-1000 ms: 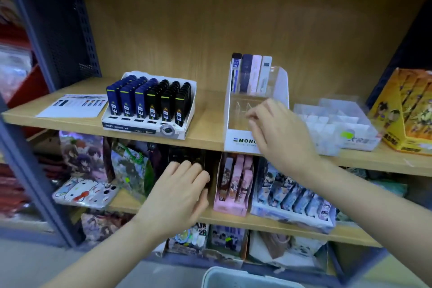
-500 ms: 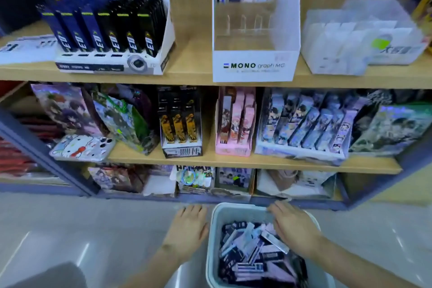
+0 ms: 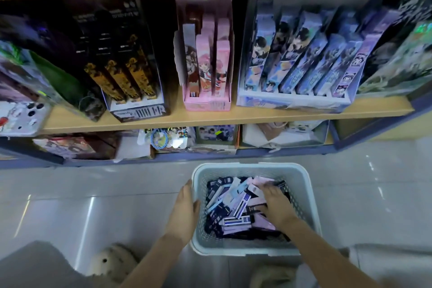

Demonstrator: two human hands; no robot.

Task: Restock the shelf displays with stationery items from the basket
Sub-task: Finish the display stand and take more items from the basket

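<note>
Head view: pale blue perforated basket stands on the glossy floor, just in front of the shelf.
Stationery items: slim flat packs in navy, white, pale blue and pink lie heaped criss-cross inside the basket.
Left hand: lies flat against the basket's left wall, fingers straight and pressed together.
Right hand: palm down on the heap, fingertips buried among the packs; whether they pinch one cannot be told.
Change: half a second ago the right hand sat at the far rim and the left hand was beside the basket; the view has tipped lower.
Writing: a barcode label shows on the black display box; print on the packs is too blurred to read.
</note>
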